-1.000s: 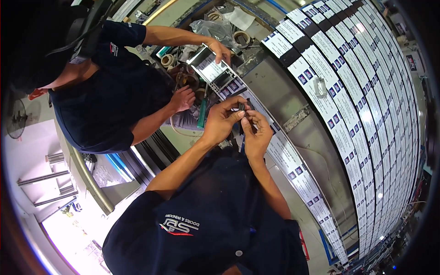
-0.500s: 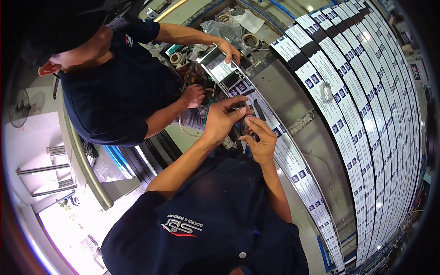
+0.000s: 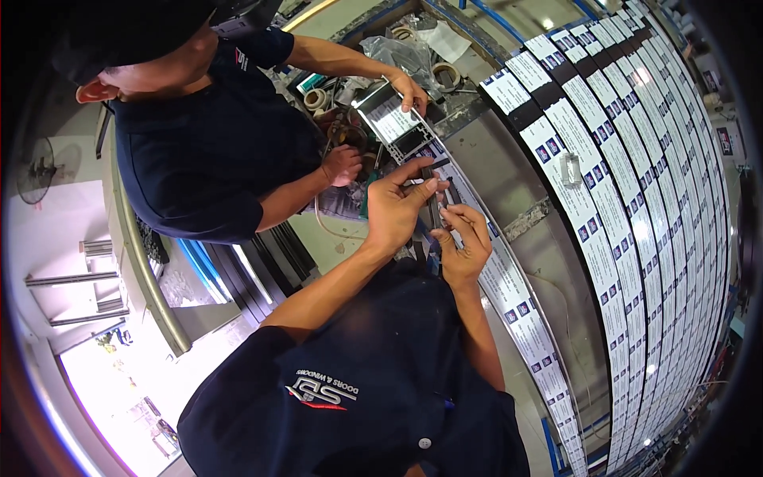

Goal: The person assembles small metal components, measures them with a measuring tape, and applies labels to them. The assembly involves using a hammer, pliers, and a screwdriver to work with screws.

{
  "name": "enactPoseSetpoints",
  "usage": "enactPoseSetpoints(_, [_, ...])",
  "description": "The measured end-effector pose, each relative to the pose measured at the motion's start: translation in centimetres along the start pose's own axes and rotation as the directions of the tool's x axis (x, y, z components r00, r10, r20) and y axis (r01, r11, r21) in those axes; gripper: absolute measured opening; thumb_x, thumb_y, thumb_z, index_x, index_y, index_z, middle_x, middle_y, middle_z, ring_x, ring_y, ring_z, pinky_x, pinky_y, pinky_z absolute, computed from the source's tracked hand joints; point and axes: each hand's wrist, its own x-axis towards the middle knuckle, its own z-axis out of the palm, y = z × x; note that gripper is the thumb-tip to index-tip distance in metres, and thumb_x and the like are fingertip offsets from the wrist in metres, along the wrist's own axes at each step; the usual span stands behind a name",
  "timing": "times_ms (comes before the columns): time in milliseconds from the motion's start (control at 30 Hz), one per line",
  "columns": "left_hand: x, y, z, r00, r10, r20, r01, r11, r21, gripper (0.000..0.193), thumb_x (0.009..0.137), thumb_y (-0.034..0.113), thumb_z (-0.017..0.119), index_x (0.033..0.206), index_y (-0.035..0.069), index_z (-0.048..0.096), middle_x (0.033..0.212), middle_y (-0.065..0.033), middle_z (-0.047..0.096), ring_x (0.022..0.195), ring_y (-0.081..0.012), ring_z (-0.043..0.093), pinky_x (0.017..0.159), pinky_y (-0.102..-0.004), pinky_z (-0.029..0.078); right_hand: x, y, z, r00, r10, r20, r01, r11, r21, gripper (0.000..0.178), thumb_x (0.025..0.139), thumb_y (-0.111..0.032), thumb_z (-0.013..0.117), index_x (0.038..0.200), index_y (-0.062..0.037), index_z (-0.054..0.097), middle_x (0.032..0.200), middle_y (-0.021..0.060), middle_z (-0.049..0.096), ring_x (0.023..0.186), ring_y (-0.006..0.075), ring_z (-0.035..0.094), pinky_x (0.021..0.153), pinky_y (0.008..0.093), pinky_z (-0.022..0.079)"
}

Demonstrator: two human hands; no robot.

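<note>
The left hand (image 3: 395, 211), forearm angled inward, pinches a thin dark strip (image 3: 434, 211) between thumb and fingers; the right hand (image 3: 463, 246), forearm steeper, grasps its lower end with curled fingertips. Beyond the strip, a long labelled profile (image 3: 509, 278) runs diagonally, partly hidden by both hands. A co-worker's hand (image 3: 409, 91) touches a cut profile section (image 3: 389, 115) at its far end. Farther right, labelled panels (image 3: 628, 254) carry a small clear block (image 3: 570, 169).
</note>
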Motion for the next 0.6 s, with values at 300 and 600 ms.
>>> enactPoseSetpoints(300, [-0.1,-0.6,1.3,0.984,0.053,-0.173,-0.073,0.991,-0.111,0.035,0.101,-0.001,0.068,0.135,-0.01,0.062,0.115,-0.0134,0.071,0.105,-0.0251,0.076,0.085,-0.0318,0.063,0.1,-0.3,1.1,0.999,-0.003,-0.036,-0.003,0.985,-0.172,0.033,0.086,0.009,0.077,0.118,0.0038,0.075,0.106,0.0182,0.076,0.091,0.0299,0.075,0.08,0.0363,0.06])
enactPoseSetpoints(600, [0.2,-0.9,-0.2,0.979,-0.053,-0.195,0.046,0.998,-0.039,0.037,0.098,0.003,0.075,0.133,-0.007,0.066,0.111,-0.012,0.073,0.095,-0.0202,0.076,0.079,-0.0317,0.065,0.1,-0.1,0.8,0.998,-0.019,-0.055,0.009,0.985,-0.173,0.027,0.089,0.002,0.079,0.115,0.004,0.075,0.1,0.017,0.075,0.084,0.029,0.074,0.076,0.0361,0.058])
